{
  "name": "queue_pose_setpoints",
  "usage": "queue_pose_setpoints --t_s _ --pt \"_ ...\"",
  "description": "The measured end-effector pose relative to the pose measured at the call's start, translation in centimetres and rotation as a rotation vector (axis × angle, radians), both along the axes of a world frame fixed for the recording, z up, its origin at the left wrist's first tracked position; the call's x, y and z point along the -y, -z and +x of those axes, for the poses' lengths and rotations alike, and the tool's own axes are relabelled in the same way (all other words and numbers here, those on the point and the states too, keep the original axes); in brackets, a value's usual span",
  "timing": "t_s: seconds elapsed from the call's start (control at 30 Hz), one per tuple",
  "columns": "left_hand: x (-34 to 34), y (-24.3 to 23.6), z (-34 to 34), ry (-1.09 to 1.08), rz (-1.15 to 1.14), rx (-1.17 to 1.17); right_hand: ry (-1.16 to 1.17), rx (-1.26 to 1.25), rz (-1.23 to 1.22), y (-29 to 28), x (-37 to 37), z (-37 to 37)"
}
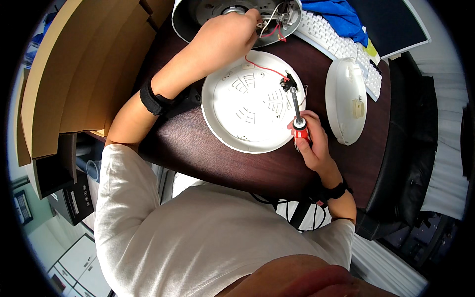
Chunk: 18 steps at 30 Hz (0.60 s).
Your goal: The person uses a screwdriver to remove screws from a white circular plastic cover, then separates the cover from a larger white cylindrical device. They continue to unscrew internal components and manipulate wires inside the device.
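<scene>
My right hand (316,143) is closed around the red and white handle of a screwdriver (296,104). Its shaft points away from me, the tip at a small black electrical part (288,81) by the right rim of a round white plastic base (227,123). From that part a red wire (264,66) runs toward an open metal appliance housing (184,27) at the far edge. My left hand (230,34) reaches into the housing, fingers bent together next to white and red wires (269,22). What those fingers grip is hidden.
Right of the base, a white plastic cover (339,111) lies on the dark table (198,143). Behind it are a white keyboard (321,32), a blue cloth (341,20) and a dark screen (386,24). Cardboard (74,79) stands at the left, a black chair (405,148) at the right.
</scene>
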<state>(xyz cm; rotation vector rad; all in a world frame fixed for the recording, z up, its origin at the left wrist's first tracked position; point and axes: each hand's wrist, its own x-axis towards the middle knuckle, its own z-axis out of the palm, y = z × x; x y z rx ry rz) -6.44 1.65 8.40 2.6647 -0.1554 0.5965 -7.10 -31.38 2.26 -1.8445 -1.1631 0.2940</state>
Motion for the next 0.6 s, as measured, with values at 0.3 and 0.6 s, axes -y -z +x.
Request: queue_pose_setpoints --t_s 0.3,0.6 --pt "0.2 -1.4 -0.8 0.011 -0.016 -0.043 0.001 -0.029 -0.003 0.4 0.2 0.0" --pt "-0.8 -3.3 -1.1 0.064 -0.143 -0.056 -0.011 -0.013 0.015 0.5 0.2 0.3"
